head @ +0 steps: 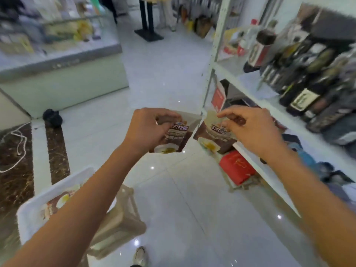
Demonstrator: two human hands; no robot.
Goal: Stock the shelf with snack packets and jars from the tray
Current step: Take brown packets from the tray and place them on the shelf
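Beside the white shelf (250, 83), my left hand (148, 130) grips one snack packet (179, 135) and my right hand (254, 130) pinches a second packet (212, 136), both in mid-air, not yet shelved; at least one more lies in the tray (54, 189).

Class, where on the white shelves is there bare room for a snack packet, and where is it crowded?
Upper board: bare between the white upright and the cola bottle, and before that bottle. Further right, dark bottles crowd it. Lower board: blue packets behind a bare front strip.
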